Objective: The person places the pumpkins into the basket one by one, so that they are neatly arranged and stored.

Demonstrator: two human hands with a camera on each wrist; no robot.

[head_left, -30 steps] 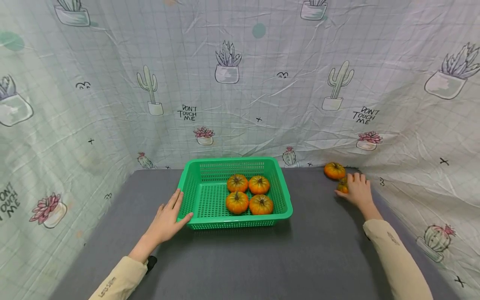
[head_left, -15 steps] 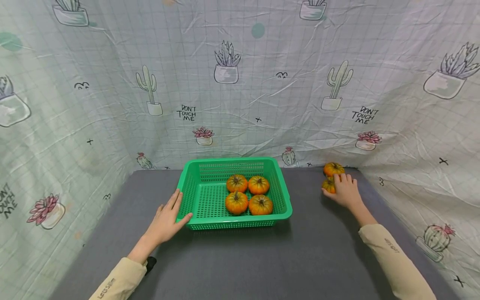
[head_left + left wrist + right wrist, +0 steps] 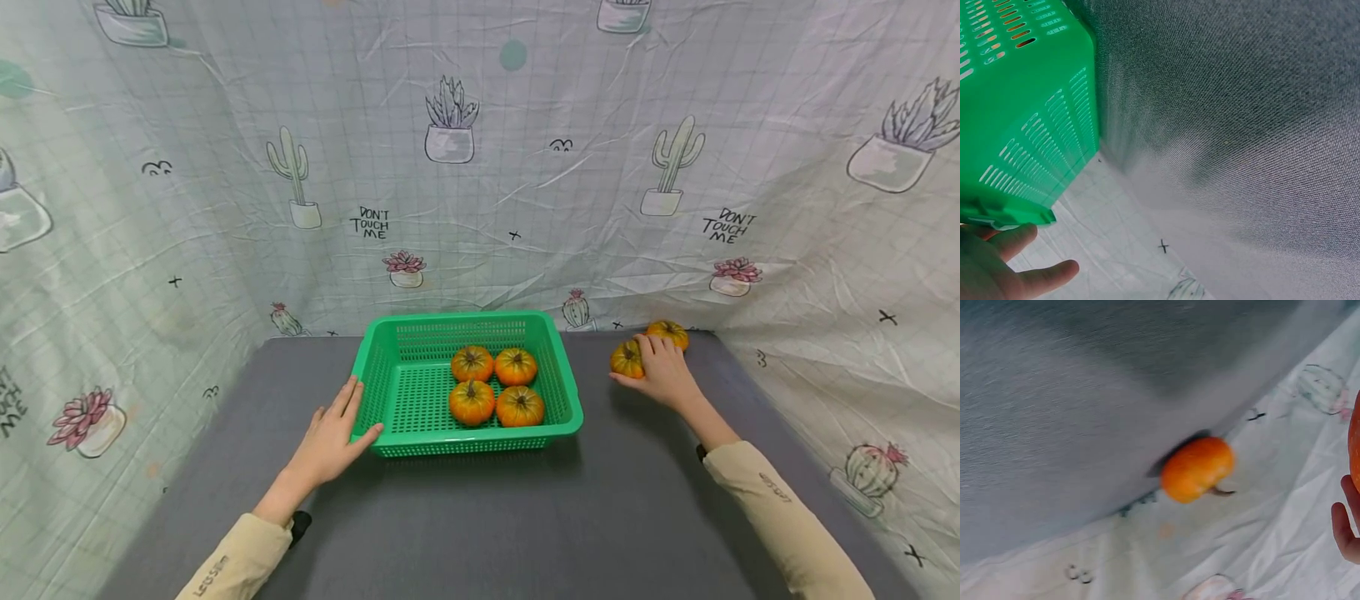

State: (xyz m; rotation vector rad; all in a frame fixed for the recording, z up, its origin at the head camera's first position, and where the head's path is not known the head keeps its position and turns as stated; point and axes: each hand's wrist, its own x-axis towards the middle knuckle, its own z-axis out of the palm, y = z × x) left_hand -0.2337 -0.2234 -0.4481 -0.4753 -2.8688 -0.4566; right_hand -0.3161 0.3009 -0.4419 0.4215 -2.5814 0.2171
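Clamped on one pumpkin (image 3: 626,361), the right hand (image 3: 664,372) is right of the green basket (image 3: 450,439); the left hand (image 3: 328,439), fingers extended, touches its left side. Four pumpkins (image 3: 521,407) lie inside.

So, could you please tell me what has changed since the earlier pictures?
The right hand has moved its gripped pumpkin leftward, closer to the green basket and away from the loose pumpkin. The left hand stays at the basket's left side, and the four pumpkins inside lie as before.
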